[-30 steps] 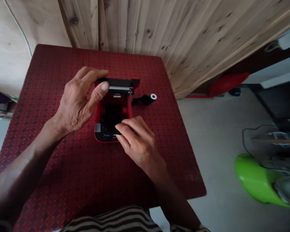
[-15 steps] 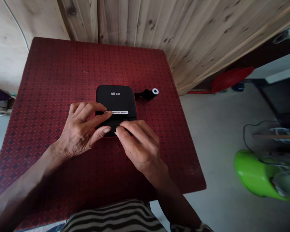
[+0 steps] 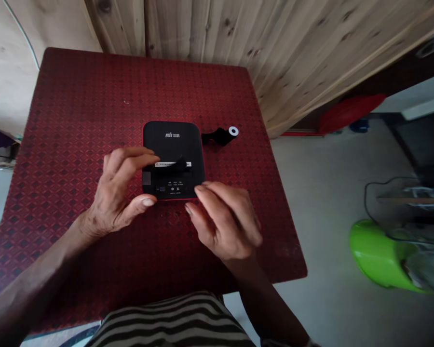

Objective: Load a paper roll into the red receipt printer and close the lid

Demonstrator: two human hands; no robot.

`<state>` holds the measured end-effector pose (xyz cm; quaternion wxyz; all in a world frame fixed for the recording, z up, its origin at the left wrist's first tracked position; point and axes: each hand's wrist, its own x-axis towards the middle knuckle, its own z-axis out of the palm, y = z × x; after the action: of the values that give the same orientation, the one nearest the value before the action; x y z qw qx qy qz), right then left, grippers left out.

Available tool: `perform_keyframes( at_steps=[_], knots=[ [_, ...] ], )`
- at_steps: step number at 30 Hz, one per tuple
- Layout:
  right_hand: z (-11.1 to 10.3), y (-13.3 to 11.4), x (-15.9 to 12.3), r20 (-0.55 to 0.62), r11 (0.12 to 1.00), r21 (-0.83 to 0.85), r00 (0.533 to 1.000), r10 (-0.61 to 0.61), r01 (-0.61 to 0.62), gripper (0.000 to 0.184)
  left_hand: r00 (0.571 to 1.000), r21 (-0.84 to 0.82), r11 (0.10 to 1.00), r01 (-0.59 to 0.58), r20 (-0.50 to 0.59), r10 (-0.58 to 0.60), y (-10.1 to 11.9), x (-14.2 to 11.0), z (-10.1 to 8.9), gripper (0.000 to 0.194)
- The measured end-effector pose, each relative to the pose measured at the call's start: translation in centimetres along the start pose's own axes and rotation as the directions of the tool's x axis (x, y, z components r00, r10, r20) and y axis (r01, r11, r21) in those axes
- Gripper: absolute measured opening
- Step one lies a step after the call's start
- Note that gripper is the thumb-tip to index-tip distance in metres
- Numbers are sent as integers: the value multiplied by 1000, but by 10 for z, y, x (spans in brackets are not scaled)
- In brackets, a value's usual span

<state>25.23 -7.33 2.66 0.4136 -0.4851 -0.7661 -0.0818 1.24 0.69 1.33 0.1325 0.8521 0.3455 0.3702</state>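
A flat black device point(image 3: 166, 147) with rounded corners and a red edge lies on the red patterned table point(image 3: 90, 101). Pale lettering marks its far part, and small printed symbols run along its near end. A curled dark flap or film point(image 3: 177, 164) stands up over part of its white label strip point(image 3: 162, 164). My left hand point(image 3: 115, 195) is at the device's left side, thumb and fingers apart, fingertips over its edge. At the near right corner, my right hand point(image 3: 226, 219) has thumb and forefinger apart; I see nothing between them.
Just right of the device is a black rolled item point(image 3: 222, 137) with a white ring at its end. Wooden planks point(image 3: 191, 33) rise behind the table. A green tub point(image 3: 372, 253) and a red object point(image 3: 350, 113) are on the floor to the right.
My right hand has moved right, off the device's near part. The dark piece there has curled up and away, baring the printed symbols. My left thumb and fingers have spread slightly outward.
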Motion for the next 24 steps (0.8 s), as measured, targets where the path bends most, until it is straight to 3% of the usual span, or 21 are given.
perform_keyframes(
  at_steps=[2, 4, 7, 12, 17, 24],
  knots=[
    [-2, 1, -16, 26, 995, 59, 997, 78, -80, 3, 992, 24, 1000, -4, -126, 7, 0, -10, -2, 55],
    [1, 4, -35, 165, 985, 92, 977, 132, -148, 22, 982, 107, 994, -36, -182, 55, -1, -23, -1, 48],
    [14, 11, -62, 310, 980, 23, 934, 179, -195, 42, 987, 214, 975, -57, -133, 86, -2, -39, 4, 44],
    [30, 16, -80, 315, 977, -64, 925, 214, -204, 43, 991, 303, 950, -73, -89, 104, -4, -41, 7, 43],
    [32, 16, -78, 329, 975, -130, 920, 213, -179, 42, 979, 401, 900, -172, -35, 203, -7, -36, 4, 63],
    [32, 15, -77, 320, 974, -166, 926, 201, -154, 43, 992, 388, 917, -95, -43, 121, 2, -33, -1, 60]
  ],
)
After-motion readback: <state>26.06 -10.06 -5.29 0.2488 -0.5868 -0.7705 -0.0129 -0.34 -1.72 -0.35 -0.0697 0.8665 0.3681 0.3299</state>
